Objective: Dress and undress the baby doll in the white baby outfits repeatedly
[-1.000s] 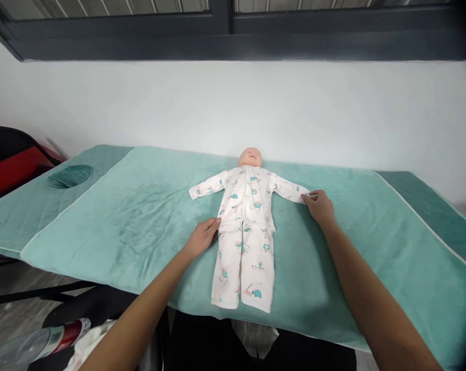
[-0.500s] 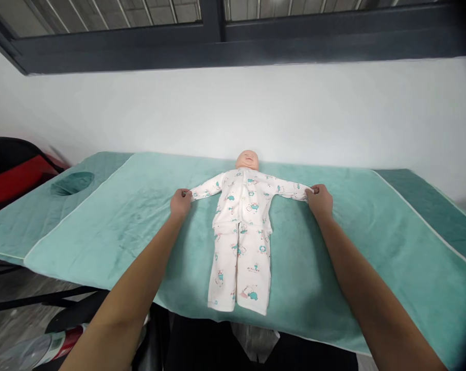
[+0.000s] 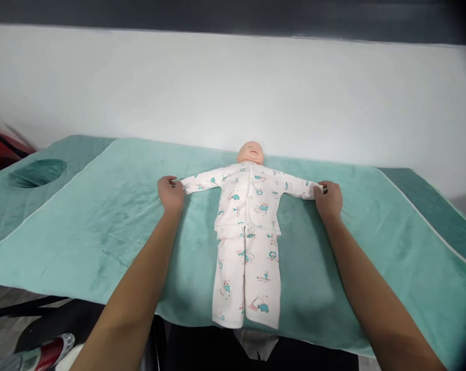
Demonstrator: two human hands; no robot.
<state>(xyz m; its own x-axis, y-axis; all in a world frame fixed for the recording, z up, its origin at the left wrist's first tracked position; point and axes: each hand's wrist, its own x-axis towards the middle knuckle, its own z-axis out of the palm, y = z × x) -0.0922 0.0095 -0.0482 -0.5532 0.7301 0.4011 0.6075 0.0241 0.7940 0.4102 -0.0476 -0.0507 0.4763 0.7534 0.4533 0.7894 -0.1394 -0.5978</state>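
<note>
A baby doll (image 3: 250, 153) lies on its back on a teal towel (image 3: 113, 216), dressed in white pyjamas (image 3: 248, 226) with a teal animal print. Both sleeves are stretched straight out to the sides. My left hand (image 3: 171, 193) is closed on the end of the sleeve at the left. My right hand (image 3: 328, 198) is closed on the end of the sleeve at the right. The trouser legs lie flat and reach the towel's near edge.
The towel covers a padded table (image 3: 429, 206) with a face hole (image 3: 35, 171) at the left end. A white wall stands right behind the table. A red and black object (image 3: 1, 149) sits at far left, and a red-and-silver bottle (image 3: 43, 353) below.
My left hand moved from the doll's waist up to the left sleeve end and took hold of it. Both sleeves have been pulled out straighter. The view tilted down and shifted left.
</note>
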